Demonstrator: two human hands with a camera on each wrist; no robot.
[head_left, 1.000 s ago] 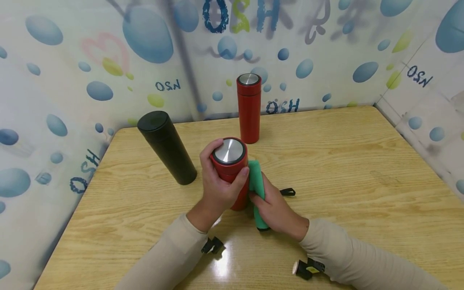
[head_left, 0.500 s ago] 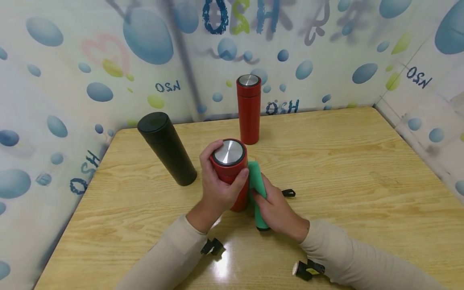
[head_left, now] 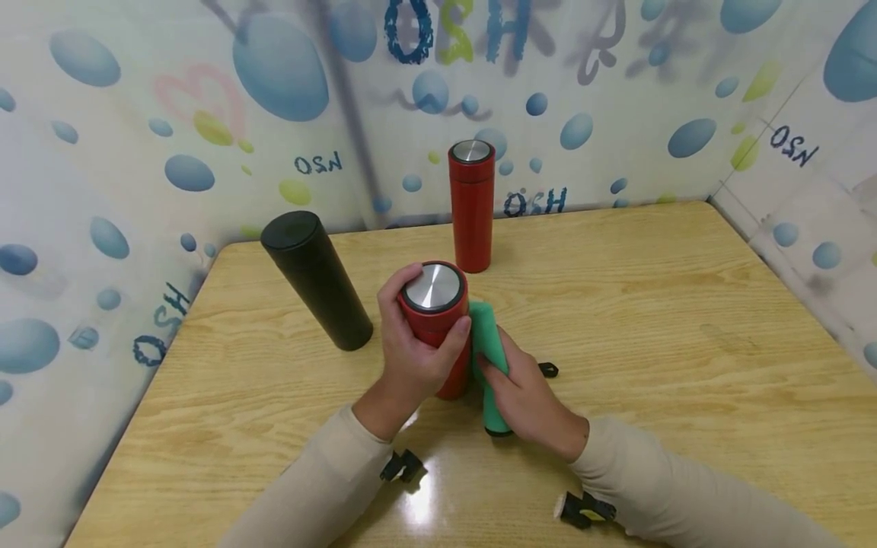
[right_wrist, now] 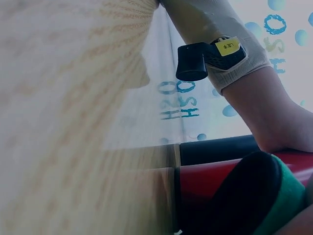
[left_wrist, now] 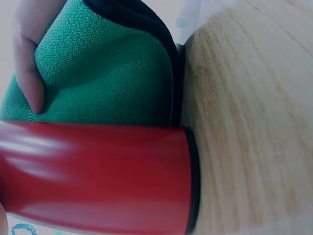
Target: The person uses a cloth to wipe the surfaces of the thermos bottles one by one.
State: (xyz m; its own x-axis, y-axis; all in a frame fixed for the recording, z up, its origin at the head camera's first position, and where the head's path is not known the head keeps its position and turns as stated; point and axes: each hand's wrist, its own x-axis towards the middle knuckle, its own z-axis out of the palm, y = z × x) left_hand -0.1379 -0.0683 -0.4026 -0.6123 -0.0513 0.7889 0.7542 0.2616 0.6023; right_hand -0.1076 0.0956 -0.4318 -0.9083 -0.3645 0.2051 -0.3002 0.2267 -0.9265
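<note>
My left hand grips a red thermos bottle by its upper part, fingers wrapped near the silver-topped lid. The bottle stands upright on the table, its black-rimmed base shown in the left wrist view. A folded green cloth with black edging is in my right hand, pinched between thumb and fingers. The cloth lies against the right side of the bottle, and one finger presses on its fleecy face in the left wrist view. A small black loop shows beyond my right hand.
A matte black thermos stands to the left on the wooden table. Farther back, another red thermos stands near the patterned wall. Small black cameras are strapped to both sleeves.
My right hand has shifted slightly right and down with the cloth, and less of the black loop shows. The left hand and the gripped bottle stay in place.
</note>
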